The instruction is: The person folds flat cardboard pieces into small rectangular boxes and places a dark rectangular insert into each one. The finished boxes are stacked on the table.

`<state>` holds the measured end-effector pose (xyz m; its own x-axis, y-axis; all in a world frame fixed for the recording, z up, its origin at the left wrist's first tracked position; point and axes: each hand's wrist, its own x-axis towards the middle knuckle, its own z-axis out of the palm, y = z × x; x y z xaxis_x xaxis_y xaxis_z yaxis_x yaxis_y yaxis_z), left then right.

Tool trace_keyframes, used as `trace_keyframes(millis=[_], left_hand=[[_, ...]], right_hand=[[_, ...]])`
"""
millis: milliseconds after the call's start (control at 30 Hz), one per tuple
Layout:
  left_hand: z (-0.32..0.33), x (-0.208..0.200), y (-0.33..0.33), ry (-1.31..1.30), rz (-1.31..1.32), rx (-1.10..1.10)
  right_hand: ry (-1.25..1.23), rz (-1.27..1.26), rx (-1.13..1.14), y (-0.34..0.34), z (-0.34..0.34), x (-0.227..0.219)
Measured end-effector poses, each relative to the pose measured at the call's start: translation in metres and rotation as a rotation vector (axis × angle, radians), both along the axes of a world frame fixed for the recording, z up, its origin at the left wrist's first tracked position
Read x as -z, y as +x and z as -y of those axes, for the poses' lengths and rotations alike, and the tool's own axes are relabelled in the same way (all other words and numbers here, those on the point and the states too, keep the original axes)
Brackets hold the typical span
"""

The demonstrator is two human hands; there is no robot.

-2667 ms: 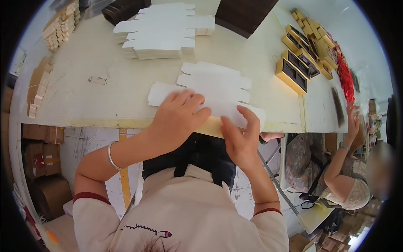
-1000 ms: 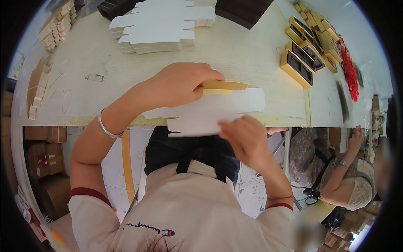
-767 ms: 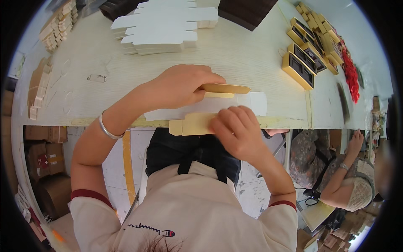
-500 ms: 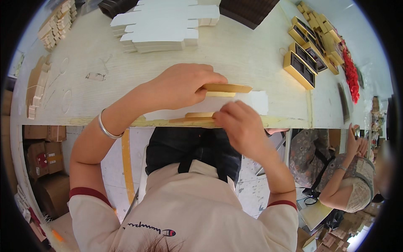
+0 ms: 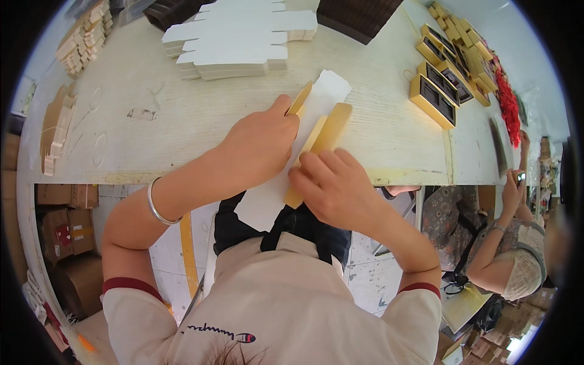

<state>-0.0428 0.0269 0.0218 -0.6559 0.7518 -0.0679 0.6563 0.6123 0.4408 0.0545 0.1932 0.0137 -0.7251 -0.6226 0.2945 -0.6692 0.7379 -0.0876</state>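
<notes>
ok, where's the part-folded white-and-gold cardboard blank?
Head view, centre: the cardboard blank slants between the left hand and right hand, overhanging the near edge of the pale table. A stack of flat white cardboard blanks sits beyond, left.

Slanted white-and-gold carton (image 5: pixel 311 114), long sides raised

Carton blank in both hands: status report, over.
Left hand grips one raised gold side; right hand grips the other. Carton blank part-folded, slanting across the table edge. Stack of white blanks beyond, apart from it.
</notes>
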Motion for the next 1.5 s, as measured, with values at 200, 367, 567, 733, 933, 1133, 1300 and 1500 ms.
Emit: trace_keyframes(millis=[200,367,567,733,933,1133,1300,1500], left_hand=[[0.002,0.008,0.010,0.253,-0.111,-0.070],[0.013,0.001,0.016,0.364,0.004,0.099],[0.043,-0.012,-0.004,0.282,0.278,0.524],[0.038,0.016,0.002,0.356,0.073,0.486],[0.022,0.013,0.012,0.445,0.124,0.328],[0.012,0.010,0.028,0.432,0.161,0.133],[0.009,0.009,0.034,0.362,0.193,0.073],[0.007,-0.007,0.028,0.376,0.450,0.068]], right_hand=[[-0.437,0.281,0.043,0.002,-0.021,0.004],[-0.516,0.421,0.046,-0.006,-0.019,0.000],[-0.445,0.471,0.010,-0.015,-0.022,-0.004],[-0.480,0.393,0.093,-0.004,-0.015,-0.003],[-0.565,0.294,0.152,0.006,-0.009,0.012],[-0.565,0.180,0.165,0.006,-0.005,0.021],[-0.530,0.076,0.115,0.010,-0.009,0.025],[-0.724,0.340,0.104,0.003,-0.017,0.023]])
